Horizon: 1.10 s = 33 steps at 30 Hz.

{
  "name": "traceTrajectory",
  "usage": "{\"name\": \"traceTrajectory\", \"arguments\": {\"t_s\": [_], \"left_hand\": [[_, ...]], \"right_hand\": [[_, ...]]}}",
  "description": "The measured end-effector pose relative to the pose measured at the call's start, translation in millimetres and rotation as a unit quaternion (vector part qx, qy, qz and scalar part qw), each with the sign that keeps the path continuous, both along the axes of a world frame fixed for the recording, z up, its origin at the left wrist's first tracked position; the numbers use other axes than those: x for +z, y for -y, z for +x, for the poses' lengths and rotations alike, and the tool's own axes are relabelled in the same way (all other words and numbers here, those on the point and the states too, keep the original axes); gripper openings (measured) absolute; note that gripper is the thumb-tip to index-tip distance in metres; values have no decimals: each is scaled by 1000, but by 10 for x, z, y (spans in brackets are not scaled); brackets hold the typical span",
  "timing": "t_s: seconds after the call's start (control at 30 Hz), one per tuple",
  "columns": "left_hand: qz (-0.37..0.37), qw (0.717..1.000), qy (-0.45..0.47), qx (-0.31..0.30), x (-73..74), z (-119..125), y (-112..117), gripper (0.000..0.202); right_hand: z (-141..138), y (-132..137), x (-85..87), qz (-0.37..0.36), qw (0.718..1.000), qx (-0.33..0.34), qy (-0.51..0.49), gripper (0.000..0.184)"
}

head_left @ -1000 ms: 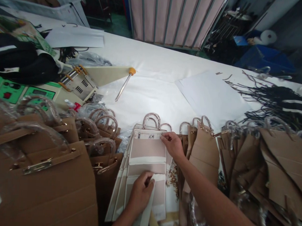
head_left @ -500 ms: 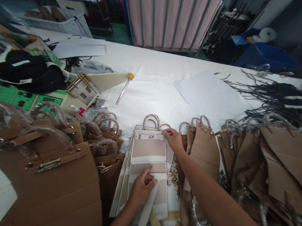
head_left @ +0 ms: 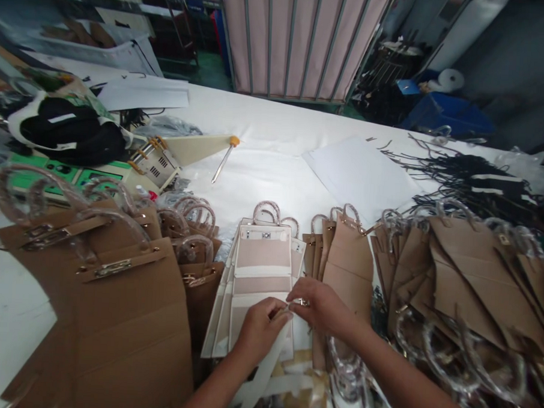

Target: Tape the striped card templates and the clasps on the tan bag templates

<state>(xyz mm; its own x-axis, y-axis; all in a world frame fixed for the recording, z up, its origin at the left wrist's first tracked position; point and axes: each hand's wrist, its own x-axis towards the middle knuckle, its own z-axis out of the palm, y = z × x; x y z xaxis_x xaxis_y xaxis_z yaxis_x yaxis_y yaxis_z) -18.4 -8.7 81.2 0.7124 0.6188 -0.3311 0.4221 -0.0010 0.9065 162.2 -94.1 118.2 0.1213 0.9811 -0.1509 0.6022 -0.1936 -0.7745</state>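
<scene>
A pink-and-white flat bag lies on top of a small stack of the same bags in front of me. My left hand is closed on the end of a white strap at the bag's lower edge. My right hand meets it there, fingers pinched on a small gold metal piece that I cannot make out clearly. Loose gold fittings lie just right of the stack.
Brown flat bags with wrapped handles fill the left and the right. A green-panelled machine, an orange-handled tool, white sheets and black cords lie on the white table. A pink barred rack stands behind.
My right hand left the bag's top flap and came down to meet my left hand at the strap. The camera tilted slightly.
</scene>
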Motion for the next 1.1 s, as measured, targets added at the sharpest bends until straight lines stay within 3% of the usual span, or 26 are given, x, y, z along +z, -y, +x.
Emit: {"name": "traceTrajectory", "arguments": {"t_s": [0.23,0.37,0.47,0.57,0.7,0.87,1.1], "left_hand": [[112,993,-32,-37,78,-85,7,14],[176,984,-5,-42,35,-107,-1,21],[189,981,16,-36,-9,-120,6,25],[133,991,18,-28,-131,-141,11,22],[14,998,-34,49,-435,-174,-51,23],[-10,997,-50,53,-691,-204,-160,21],[-18,996,-68,46,-725,-216,-160,20]], "right_hand": [[-78,-86,244,-3,983,82,167,9],[-94,-137,101,-6,987,45,155,10],[48,-277,-132,-6,991,-52,127,15],[265,-572,-374,-5,986,-166,8,19],[402,-1127,-617,35,974,-201,-96,23],[316,-1621,-785,29,976,-212,-31,20],[195,-1724,-873,29,974,-215,72,17]]}}
